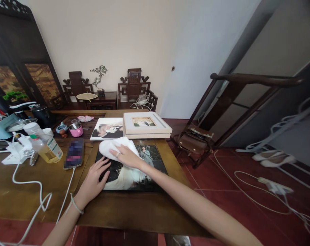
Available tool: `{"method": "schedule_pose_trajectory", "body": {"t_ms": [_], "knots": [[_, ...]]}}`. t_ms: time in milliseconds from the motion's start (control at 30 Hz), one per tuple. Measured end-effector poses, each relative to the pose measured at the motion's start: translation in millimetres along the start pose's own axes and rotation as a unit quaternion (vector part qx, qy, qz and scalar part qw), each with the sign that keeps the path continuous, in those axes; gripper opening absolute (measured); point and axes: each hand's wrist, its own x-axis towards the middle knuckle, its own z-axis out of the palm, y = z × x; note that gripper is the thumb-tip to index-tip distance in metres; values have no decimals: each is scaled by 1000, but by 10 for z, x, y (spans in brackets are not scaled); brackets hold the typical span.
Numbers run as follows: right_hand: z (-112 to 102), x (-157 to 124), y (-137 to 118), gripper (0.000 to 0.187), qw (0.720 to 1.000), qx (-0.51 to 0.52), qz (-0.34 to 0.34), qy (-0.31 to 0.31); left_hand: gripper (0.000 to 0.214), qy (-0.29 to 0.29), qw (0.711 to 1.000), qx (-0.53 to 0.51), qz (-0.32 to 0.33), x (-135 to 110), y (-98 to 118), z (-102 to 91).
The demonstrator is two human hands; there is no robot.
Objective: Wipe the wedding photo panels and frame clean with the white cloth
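A dark wedding photo panel (147, 176) lies flat on the wooden table (134, 208). It shows a figure in a grey suit and a pale gown. My left hand (95, 177) rests on its left edge, fingers spread and holding nothing. Over the upper left part of the panel, my right hand (126, 156) presses a folded white cloth (106, 146) against the surface, with a ring on one finger. The cloth and my right forearm hide part of the picture. Behind the panel lie a white photo album (96, 133) and a stack of pale framed pictures (128, 124).
A charging phone (74, 153), a bottle of yellowish liquid (51, 150), a pink cup (75, 130) and a white power strip (14, 150) with cables stand on the left. A wooden chair (208, 119) bearing a brown bag (193, 141) is at the right.
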Motion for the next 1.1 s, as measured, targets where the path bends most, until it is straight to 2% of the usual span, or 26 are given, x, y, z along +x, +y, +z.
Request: {"method": "schedule_pose_trajectory", "body": {"t_ms": [167, 267, 333, 400, 467, 533, 600, 667, 733, 833, 900, 1000, 1100], "knots": [[-300, -538, 535, 48, 997, -12, 74, 24, 31, 17, 999, -30, -13, 26, 63, -23], [-412, -805, 788, 49, 992, -30, 118, 44, 34, 65, 992, -67, -85, 46, 51, -40], [-413, -900, 856, 49, 988, -42, 137, 51, 40, 94, 973, -141, -154, 65, 12, -68], [-360, -919, 809, 47, 987, -52, 140, 51, 46, 101, 935, -259, -219, 93, -20, -131], [-273, -881, 635, 43, 989, -68, 123, 39, 51, 94, 885, -365, -274, 127, -15, -241], [-176, -829, 347, 39, 993, -81, 85, 13, 53, 77, 838, -440, -314, 157, 41, -390], [-93, -804, -6, 35, 997, -76, 22, -18, 55, 71, 816, -477, -321, 173, 151, -563], [-41, -822, -352, 37, 996, -58, -67, -29, 60, 65, 820, -481, -305, 169, 315, -744], [-30, -870, -621, 37, 989, -61, -133, -20, 63, 64, 837, -463, -286, 151, 529, -922], [-91, -957, -798, 11, 981, -90, -164, 47, 62, 102, 850, -439, -271, 130, 884, -1146], [-174, -1024, -772, 15, 979, -84, -152, 103, 60, 133, 859, -428, -247, 138, 1068, -1217], [-328, -1164, -594, 29, 977, -35, -110, 178, 60, 140, 885, -400, -193, 172, 1154, -1115], [-513, -1331, -381, 28, 968, 2, -43, 247, 56, 79, 889, -414, -180, 169, 1021, -765]]}}
